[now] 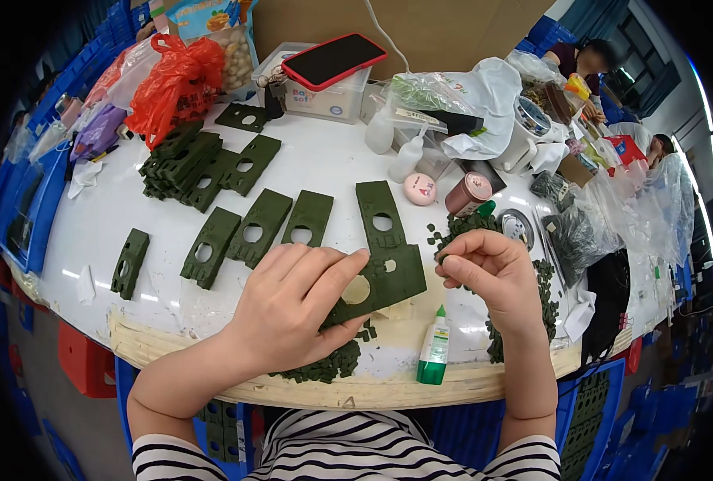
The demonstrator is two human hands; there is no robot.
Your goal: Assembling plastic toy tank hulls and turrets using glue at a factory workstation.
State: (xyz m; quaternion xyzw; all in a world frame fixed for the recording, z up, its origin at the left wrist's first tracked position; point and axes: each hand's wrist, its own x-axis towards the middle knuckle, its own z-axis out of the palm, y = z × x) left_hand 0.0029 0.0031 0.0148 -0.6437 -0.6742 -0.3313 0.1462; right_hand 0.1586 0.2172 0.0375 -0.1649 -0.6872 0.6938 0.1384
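Note:
My left hand (290, 301) grips a dark green moulded plastic model hull part (400, 275) with a large round hole, held tilted above the table's front edge. My right hand (491, 276) is closed in a pinch on a small dark green piece (440, 258), mostly hidden by the fingertips. Between my forearms lies a glue bottle (435, 349) with a green cap and base. Loose small green pieces (324, 365) are heaped below my left hand, and more (545, 301) spread beside my right. Another hull part (380, 215) lies just beyond the held one.
More hull parts (212, 247) stand in a row at left, with a stack (181, 170) behind. A red bag (176, 84), a phone (334, 61) on a clear box, squeeze bottles (408, 154), a round tin (517, 227) and plastic bags (577, 232) crowd the back and right.

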